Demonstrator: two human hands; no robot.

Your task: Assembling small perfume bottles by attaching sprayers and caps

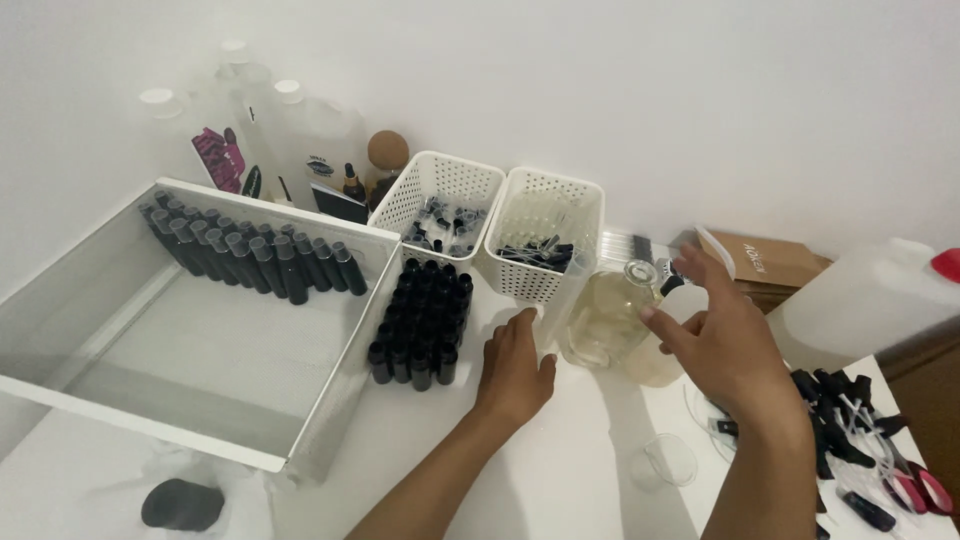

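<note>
My left hand [515,368] rests flat on the white table, fingers apart, just right of a block of small black bottles [422,320] and touching the base of a white perforated basket [545,235]. My right hand [722,340] hovers open beside a clear glass bottle [612,315] of pale yellowish liquid, fingertips close to its neck, holding nothing. Behind that hand sits a small dark-capped piece, partly hidden.
A large white tray [200,330] at left holds a row of dark capped tubes [250,255]. A second white basket [440,200] holds small parts. Tall white bottles [280,130] stand at the back. A big translucent jug [870,300], black droppers [850,420] and a clear cup [668,462] lie at right.
</note>
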